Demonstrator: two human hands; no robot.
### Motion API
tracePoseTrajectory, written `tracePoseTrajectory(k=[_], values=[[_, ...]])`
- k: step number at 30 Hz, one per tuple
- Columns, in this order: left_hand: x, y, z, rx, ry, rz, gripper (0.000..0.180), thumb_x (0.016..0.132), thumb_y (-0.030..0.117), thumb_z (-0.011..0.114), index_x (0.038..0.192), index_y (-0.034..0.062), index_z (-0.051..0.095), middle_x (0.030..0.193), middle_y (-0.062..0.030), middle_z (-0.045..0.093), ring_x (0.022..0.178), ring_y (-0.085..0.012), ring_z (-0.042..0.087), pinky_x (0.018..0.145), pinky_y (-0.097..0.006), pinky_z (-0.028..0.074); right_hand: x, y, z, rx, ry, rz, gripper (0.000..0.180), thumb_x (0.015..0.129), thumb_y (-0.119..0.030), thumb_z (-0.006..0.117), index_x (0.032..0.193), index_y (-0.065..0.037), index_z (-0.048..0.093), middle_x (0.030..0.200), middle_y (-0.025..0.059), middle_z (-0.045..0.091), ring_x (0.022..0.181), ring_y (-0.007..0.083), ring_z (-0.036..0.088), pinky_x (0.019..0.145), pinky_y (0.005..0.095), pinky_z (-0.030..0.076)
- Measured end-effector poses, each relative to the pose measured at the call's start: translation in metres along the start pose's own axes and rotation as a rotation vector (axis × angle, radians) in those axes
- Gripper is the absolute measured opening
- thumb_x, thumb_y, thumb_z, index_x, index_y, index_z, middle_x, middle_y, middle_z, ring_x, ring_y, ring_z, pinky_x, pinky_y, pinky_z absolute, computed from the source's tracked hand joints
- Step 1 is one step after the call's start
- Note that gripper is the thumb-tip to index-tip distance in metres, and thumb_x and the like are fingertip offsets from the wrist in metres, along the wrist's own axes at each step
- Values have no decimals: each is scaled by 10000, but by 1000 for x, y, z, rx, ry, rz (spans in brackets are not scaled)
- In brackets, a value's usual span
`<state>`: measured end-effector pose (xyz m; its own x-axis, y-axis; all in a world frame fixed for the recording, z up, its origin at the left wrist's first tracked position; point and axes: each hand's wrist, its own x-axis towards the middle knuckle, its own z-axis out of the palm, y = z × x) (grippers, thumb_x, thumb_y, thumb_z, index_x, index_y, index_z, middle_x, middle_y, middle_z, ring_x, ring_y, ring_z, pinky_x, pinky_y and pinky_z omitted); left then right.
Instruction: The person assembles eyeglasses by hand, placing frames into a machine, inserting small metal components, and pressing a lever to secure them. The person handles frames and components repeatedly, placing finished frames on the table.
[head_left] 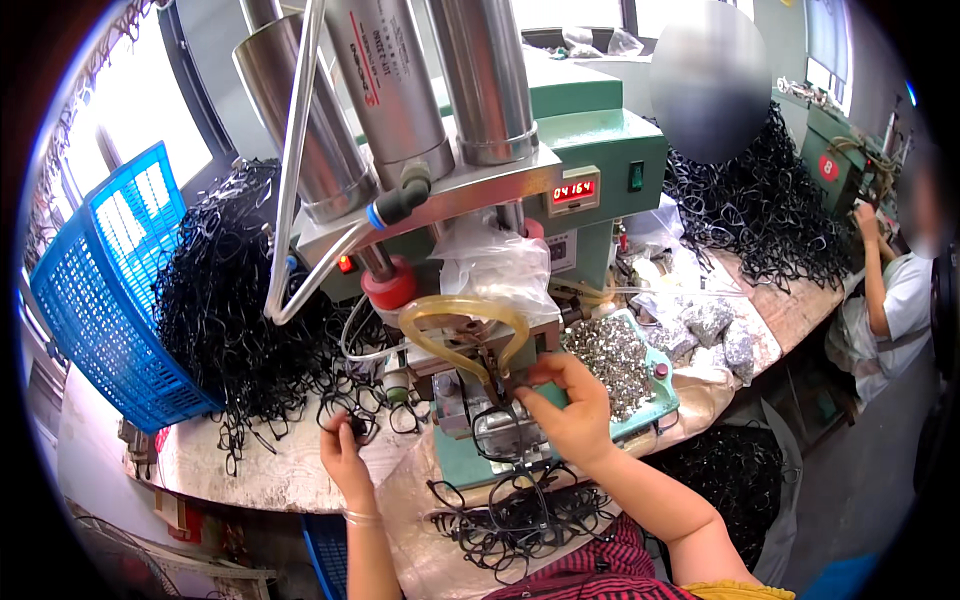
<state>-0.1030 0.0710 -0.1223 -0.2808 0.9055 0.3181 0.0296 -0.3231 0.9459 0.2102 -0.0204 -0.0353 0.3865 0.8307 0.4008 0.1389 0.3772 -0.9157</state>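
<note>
Nearest the body: a loose tangle of black loops (520, 515) lies on the cloth-covered bench edge (420, 560), just in front of the press base, probably dropped there so both hands stay near the tool.

Left hand (343, 452): fingers closed on one black loop (350, 420) pulled from the fringe of the big black pile (230, 320); it hangs just left of the press, apparently held ready. One thin bangle on that wrist.

Right hand (572, 405): fingertips pinched together at the press die (492, 385), on or at something small there (too small to tell whether it is a stud or the loop itself). The palm rests over the front of the green tray (655, 405), so the pile of small silver metal parts (610, 360) is directly within reach.

Press (440, 180): three upright steel cylinders, one red collar, one yellowish hose looped over the die, one clear hose up the left side. Behind it, a green control box with one red digit display (573, 191) and one green switch.

Left of the pile: one blue plastic crate (110, 290), tipped on its side with the open face toward the loops.

Right of the tray: several clear bags of silver parts (705, 325) (count uncertain).

Far right: a second black heap (770, 210) and another person (885, 300) seated at another machine.
</note>
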Motion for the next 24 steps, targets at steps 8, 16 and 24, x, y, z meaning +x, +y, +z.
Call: tracePoseTrajectory(k=[8,16,24], values=[[-26,145,75,-320,-403,589,145,1006,99,529,1098,-11,550,1144,-155,582,1063,-269,601,957,-411,488,0,-21,10,187,-54,132,404,826,-20,718,1185,20,537,1030,69,658,933,118,644,857,251,479],[-44,150,85,-186,-445,591,193,959,173,610,988,-17,612,932,-167,697,914,-219,605,900,-349,417,-11,-36,18,174,-132,223,552,850,-72,698,1334,18,447,1054,94,653,985,142,613,898,284,461],[-39,189,72,-98,-482,619,204,966,158,598,1029,-36,599,982,-173,648,871,-227,598,831,-350,487,7,31,-63,-1197,31,-192,197,751,-103,724,932,-32,689,1212,194,616,1178,383,564,963,442,472]])
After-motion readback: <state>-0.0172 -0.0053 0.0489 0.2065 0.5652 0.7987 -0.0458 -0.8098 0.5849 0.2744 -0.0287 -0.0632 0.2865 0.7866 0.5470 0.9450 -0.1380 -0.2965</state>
